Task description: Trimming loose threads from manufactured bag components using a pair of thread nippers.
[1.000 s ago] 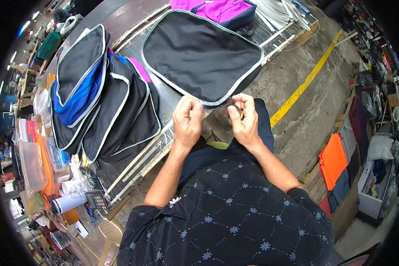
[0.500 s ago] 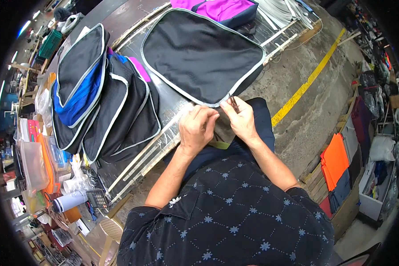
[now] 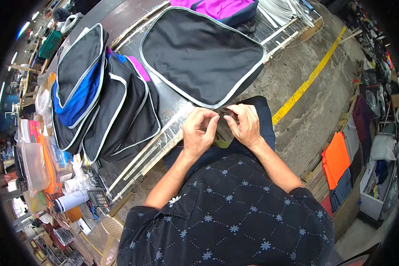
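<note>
Left hand [image 3: 201, 131] curls its thumb and fingers toward each other right in front of the lap, and whether anything is pinched at those tips, I cannot tell. Facing it, just beside, the right hand [image 3: 244, 124] bends its fingers around a small dark tool [image 3: 224, 111], mostly hidden by the grip, so its exact kind is unclear. Just beyond both hands lies the black bag [image 3: 204, 57], spread broad and flat on the table [image 3: 169, 105], pale grey trim running round its edge, its nearest rounded corner pointing at the fingertips. Over on the left, it's a leaning heap of black bags [image 3: 115, 115] with the same trim, and blue cloth [image 3: 82, 95] shows between the layers! Behind the spread bag sits a purple bag [image 3: 226, 11], with white strips [image 3: 277, 13] bunched to its right. Down at lower left, a calculator [image 3: 98, 198] lies beside a pale bottle [image 3: 71, 201].
</note>
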